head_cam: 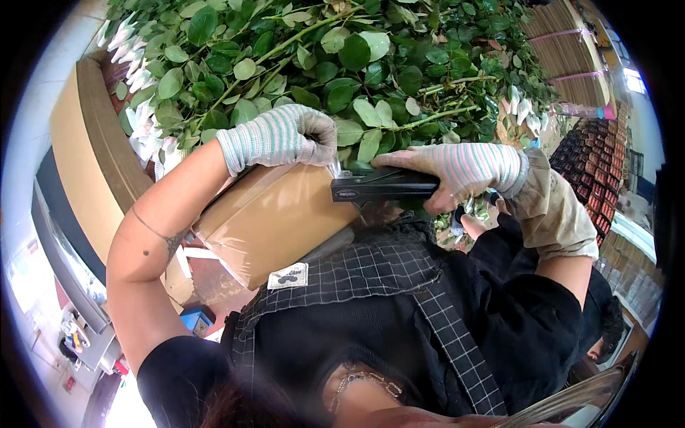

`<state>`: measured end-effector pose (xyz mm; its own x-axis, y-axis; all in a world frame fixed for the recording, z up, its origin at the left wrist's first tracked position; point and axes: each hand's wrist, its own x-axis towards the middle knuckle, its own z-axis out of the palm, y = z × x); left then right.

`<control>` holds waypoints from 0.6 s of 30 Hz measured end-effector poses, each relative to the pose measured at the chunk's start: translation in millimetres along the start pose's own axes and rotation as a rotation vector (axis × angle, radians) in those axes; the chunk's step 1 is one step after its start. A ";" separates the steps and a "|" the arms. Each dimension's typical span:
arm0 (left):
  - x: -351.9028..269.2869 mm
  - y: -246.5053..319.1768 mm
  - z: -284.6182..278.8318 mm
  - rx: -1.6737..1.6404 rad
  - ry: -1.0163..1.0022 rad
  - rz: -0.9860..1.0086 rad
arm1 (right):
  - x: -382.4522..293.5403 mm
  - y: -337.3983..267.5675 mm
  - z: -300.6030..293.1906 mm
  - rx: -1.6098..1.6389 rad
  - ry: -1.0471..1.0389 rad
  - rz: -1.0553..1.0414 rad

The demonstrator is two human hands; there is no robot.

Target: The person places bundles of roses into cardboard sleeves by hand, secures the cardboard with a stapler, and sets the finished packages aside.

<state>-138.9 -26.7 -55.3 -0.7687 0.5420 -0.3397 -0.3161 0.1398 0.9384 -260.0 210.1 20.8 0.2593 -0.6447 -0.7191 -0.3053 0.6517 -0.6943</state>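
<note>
My left hand (283, 135), in a striped knit glove, pinches the upper edge of a brown cardboard wrap (278, 208) covered with clear plastic film. The wrap lies tilted in front of my chest, against my checked apron (348, 273). In my right hand (455, 170), also gloved, is a black stapler (385, 184). The stapler's front end points left and meets the wrap's upper right corner, close to my left fingertips. Whether its jaws are pressed together is hard to see. Whatever the wrap encloses is hidden.
Leafy green stems (342, 69) are heaped just beyond my hands. White-sleeved flower heads (142, 128) line the heap's left side, with more (524, 112) at right. Stacked cardboard (567, 59) tied with pink string stands upper right. A large cardboard panel (85, 139) rises at left. Another person (604, 315) is at lower right.
</note>
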 end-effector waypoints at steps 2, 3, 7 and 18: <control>-1.9 -4.3 2.9 -0.051 0.010 -0.007 | 7.7 -3.0 -1.7 0.003 -0.068 0.040; -1.6 -3.5 3.5 -0.053 0.013 0.008 | 10.3 -3.1 -0.6 0.035 -0.084 0.086; -0.8 1.5 3.3 0.026 0.013 0.001 | 29.9 -15.2 11.1 0.177 -0.034 -0.115; -59.0 42.7 46.0 0.943 0.749 0.589 | 41.2 -27.9 47.0 -0.552 0.458 0.144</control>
<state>-81.5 -14.5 7.7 -0.8697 0.1800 0.4596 0.4339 0.7227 0.5380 -197.7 184.2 9.3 -0.1907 -0.7493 -0.6341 -0.7561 0.5241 -0.3920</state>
